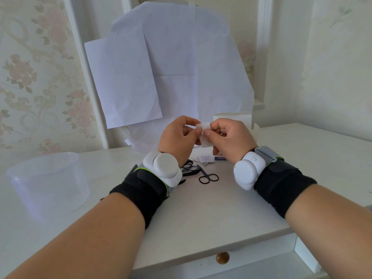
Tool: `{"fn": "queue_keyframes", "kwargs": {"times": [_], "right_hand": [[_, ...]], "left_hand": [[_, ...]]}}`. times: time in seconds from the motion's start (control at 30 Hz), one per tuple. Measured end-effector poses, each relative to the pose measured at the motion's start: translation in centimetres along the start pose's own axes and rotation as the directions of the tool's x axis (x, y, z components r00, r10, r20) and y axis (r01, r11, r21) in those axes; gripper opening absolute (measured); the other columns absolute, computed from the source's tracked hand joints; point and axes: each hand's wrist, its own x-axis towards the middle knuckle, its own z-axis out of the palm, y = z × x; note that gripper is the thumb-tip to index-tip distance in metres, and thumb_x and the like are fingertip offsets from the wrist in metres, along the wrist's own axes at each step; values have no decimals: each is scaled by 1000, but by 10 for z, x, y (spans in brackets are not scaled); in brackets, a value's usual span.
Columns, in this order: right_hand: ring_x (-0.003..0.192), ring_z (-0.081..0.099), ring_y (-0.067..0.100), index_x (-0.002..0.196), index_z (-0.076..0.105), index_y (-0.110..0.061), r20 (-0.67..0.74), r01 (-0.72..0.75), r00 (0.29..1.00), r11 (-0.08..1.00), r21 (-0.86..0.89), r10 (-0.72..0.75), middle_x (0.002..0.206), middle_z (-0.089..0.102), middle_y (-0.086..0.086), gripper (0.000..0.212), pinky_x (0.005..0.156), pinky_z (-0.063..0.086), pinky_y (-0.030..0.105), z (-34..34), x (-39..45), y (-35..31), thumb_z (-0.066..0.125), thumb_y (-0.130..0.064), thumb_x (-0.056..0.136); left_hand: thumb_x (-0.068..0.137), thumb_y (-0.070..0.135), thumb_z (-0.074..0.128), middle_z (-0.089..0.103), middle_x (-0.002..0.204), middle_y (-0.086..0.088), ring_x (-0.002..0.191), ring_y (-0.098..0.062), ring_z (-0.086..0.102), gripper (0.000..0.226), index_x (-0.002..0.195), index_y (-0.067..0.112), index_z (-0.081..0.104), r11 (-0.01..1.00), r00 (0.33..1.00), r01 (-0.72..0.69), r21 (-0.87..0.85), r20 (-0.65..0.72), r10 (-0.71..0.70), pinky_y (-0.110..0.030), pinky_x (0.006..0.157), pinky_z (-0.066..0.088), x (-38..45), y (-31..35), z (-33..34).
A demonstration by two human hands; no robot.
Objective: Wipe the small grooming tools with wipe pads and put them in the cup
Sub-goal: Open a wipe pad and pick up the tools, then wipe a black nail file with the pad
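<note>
Both hands are raised above the table's middle and pinch a small white wipe pad packet [205, 135] between them. My left hand [178, 137] pinches its left edge, and my right hand [229, 139] pinches its right edge with thumb and forefinger. Below the hands, small black scissors [208, 176] lie on the white table [211, 214]. More black grooming tools [189, 168] lie partly hidden behind my left wrist. A clear plastic cup [47, 184] stands at the table's left side.
An open white wipe box [233, 118] stands behind my right hand. A torn white wrapper [205, 159] lies near the scissors. White paper sheets [171, 67] cover the mirror at the back. A drawer with a brass knob [222, 257] sits under the tabletop.
</note>
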Motion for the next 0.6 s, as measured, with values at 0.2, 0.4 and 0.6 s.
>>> {"fn": "queue_keyframes", "kwargs": {"times": [0.2,0.4,0.6], "right_hand": [[43,59,16,80,65,-15,7,-34,999,998,-52,35,66,65,-1,11,54,51,29,2,-2,-1,66,-17,91],[46,60,16,82,64,-20,56,-69,995,989,-132,77,61,61,-6,9,61,55,33,2,-4,-2,67,-18,90],[51,64,21,77,61,-27,101,-78,990,984,-163,95,65,63,-6,18,68,59,42,4,-7,-8,68,-15,89]], "left_hand": [[96,13,49,70,80,6,78,-5,67,17,103,24,60,996,996,34,88,-80,-27,-14,65,48,0,0,-5],[94,11,42,68,87,6,83,-12,64,24,103,23,60,964,993,98,248,-91,-77,-24,71,49,-5,4,-21],[95,10,41,69,91,4,88,-13,63,25,104,20,62,955,985,142,259,-135,-110,-25,79,49,-25,2,-60]]}}
